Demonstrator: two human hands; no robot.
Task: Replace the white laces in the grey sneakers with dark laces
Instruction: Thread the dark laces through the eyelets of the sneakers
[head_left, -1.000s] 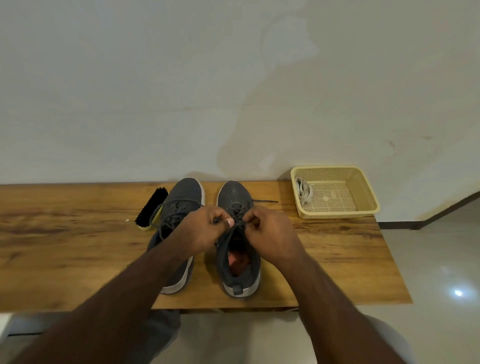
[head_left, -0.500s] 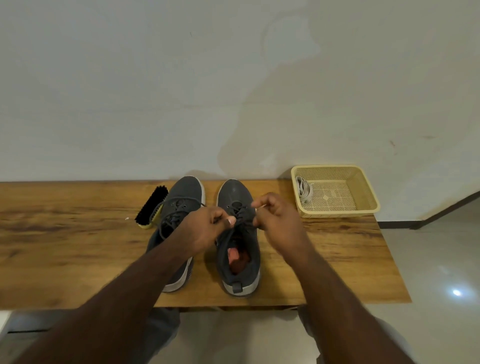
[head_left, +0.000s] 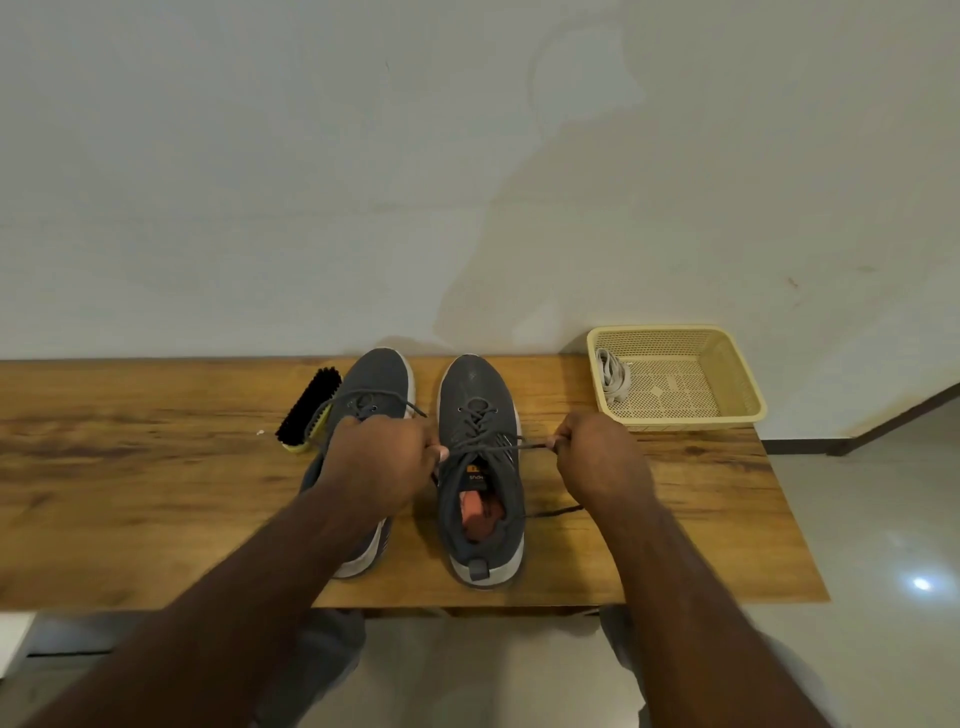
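Observation:
Two grey sneakers stand side by side on the wooden table (head_left: 130, 499), toes toward the wall. The right sneaker (head_left: 480, 467) carries a dark lace (head_left: 480, 423) threaded through its eyelets. My left hand (head_left: 379, 462) pinches one end of that lace at the shoe's left side and covers part of the left sneaker (head_left: 376, 382), which is also laced dark. My right hand (head_left: 597, 457) pinches the other end, drawn out taut to the right of the shoe. A loose tail of lace lies on the table under my right wrist. White laces (head_left: 613, 376) lie bundled in the yellow basket (head_left: 737, 389).
A black-bristled shoe brush (head_left: 306, 408) lies left of the left sneaker. The basket sits at the table's back right corner against the wall. The table's right edge drops to a tiled floor.
My hands were together over the right sneaker's tongue. They have drawn apart, the right hand moving well to the right, and the dark lace is now stretched between them.

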